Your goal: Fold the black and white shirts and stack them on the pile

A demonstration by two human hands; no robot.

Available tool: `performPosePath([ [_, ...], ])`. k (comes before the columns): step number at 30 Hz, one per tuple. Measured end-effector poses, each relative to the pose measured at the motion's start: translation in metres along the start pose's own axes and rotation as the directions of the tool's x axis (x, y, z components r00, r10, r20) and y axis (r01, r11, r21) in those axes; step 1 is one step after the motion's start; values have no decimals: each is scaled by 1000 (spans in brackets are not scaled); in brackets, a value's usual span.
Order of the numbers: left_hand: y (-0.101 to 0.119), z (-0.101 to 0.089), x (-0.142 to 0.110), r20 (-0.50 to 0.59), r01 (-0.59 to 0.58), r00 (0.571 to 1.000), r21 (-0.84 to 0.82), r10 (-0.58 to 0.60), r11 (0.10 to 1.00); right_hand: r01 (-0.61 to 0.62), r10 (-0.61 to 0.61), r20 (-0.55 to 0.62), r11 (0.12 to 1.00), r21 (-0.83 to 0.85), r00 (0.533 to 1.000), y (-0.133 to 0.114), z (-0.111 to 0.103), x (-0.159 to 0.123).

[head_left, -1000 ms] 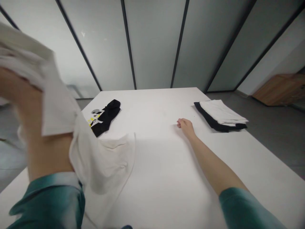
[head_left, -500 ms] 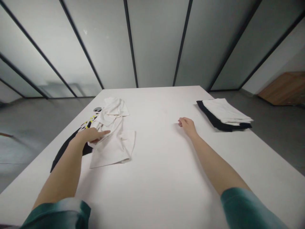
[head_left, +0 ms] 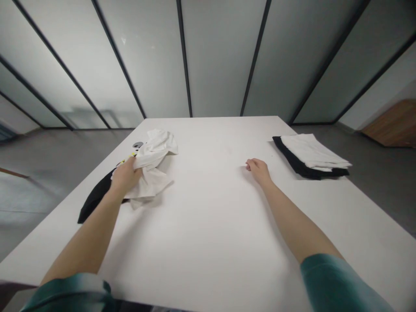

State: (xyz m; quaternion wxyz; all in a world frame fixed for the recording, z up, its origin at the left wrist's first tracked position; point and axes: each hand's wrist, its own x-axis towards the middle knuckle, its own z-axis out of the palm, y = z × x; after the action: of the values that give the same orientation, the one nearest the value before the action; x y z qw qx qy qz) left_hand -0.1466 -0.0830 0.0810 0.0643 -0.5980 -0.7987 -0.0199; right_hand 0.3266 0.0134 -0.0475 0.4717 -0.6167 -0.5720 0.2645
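Observation:
At the left of the table, my left hand (head_left: 126, 175) is closed on a crumpled white cloth garment (head_left: 152, 154), part of which is lifted off the surface. Its exact kind does not show. Beneath and to the left of it lies a black garment (head_left: 97, 197), largely covered by my arm and the white cloth. Bits of yellow and grey print peek out beside the white fabric. My right hand (head_left: 259, 170) rests on the table right of the middle with its fingers curled in, apart from any cloth; nothing shows in it.
A stack of folded cloth, a white piece (head_left: 313, 151) on top of a black one (head_left: 305, 169), lies near the table's right edge. The white table (head_left: 211, 225) stands before a frosted glass partition (head_left: 217, 60). A wooden piece (head_left: 391, 125) is on the floor at right.
My left hand has gone from pointing over the white garment to gripping it, and has raised its near part, which now bunches up. The right hand stays put; the view has shifted slightly.

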Motion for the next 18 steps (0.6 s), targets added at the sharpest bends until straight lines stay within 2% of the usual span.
performPosePath([
  [4, -35, -65, 7, -159, 119, 983, 143, -96, 983, -4, 4, -2, 1000, -14, 1000, 0, 1, 0],
  [6, -43, -82, 8, -238, 127, 968, 182, -81, 975, -5, 4, -7, 1000, -29, 1000, -1, 0, 0],
  [8, -38, -83, 8, -272, 42, 962, 154, 2, 987, -5, 5, -12, 999, -41, 1000, -2, 0, -1],
  [11, -5, -57, 7, -220, -211, 952, 41, 215, 977, -6, 5, -8, 999, -38, 1000, -4, 0, -2],
  [14, 49, -9, 6, -105, -419, 905, -62, 412, 906, -1, 1, -5, 1000, -28, 1000, -4, -1, -1],
  [18, 124, 52, 0, 120, -529, 826, -176, 551, 830, -1, 1, -7, 999, -32, 1000, -4, -1, 0],
])
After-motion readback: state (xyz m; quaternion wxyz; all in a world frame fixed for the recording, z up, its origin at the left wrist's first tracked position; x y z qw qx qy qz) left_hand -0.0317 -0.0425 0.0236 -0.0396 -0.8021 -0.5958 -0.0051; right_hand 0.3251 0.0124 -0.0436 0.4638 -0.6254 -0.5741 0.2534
